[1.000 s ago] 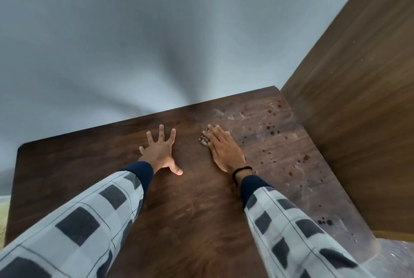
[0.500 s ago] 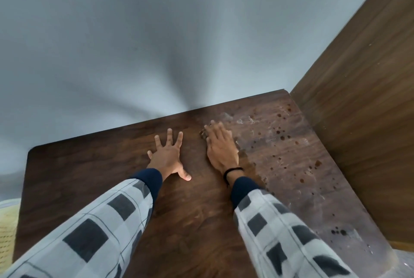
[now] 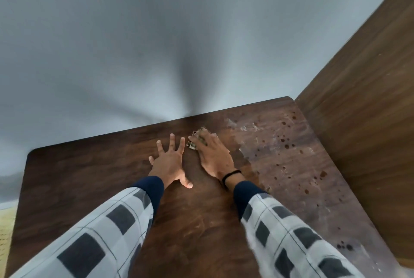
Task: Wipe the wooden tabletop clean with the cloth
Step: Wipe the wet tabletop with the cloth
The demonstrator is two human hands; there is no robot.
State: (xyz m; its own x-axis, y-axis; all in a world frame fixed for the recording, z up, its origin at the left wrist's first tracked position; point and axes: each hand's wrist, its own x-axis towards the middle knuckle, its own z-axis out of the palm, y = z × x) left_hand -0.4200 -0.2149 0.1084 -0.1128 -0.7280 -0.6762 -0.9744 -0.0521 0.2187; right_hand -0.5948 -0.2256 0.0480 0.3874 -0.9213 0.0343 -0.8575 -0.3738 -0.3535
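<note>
Head view: both hands lie palms down on the table (image 3: 89, 176), side by side, around mid-width and near the far edge.

Left hand (image 3: 169, 163): fingers straight and spread wide, thumb out toward the right. The palm is on bare wood and it holds nothing.

Right hand (image 3: 215, 156): fingers straight and close together, pressing down on the cloth (image 3: 192, 144). I see no curl round it.

Cloth: mostly hidden under the right fingers. Only a crumpled, pale, patterned edge shows at the fingertips and on the side facing the left hand. It lies on the table close to the far edge, just beside the left fingertips. That area is slightly blurred, so finer cloth detail can't be told.

Black band (image 3: 231, 174) on the right wrist. Sleeves (image 3: 100, 233) are pale with dark checks, with navy cuffs (image 3: 152, 188).

Table surface: dark wood, rounded far-left corner. Right of the right hand it is dirty:
- dark spots (image 3: 286, 141) scattered toward the right edge, plus a cluster near the bottom right
- whitish smears (image 3: 246, 128) by the far edge
- a dull film down the right strip

Wood left of the hands looks even and dark.

A brown wood panel (image 3: 363, 98) stands along the table's right edge. A grey wall (image 3: 156, 31) is behind the far edge.
</note>
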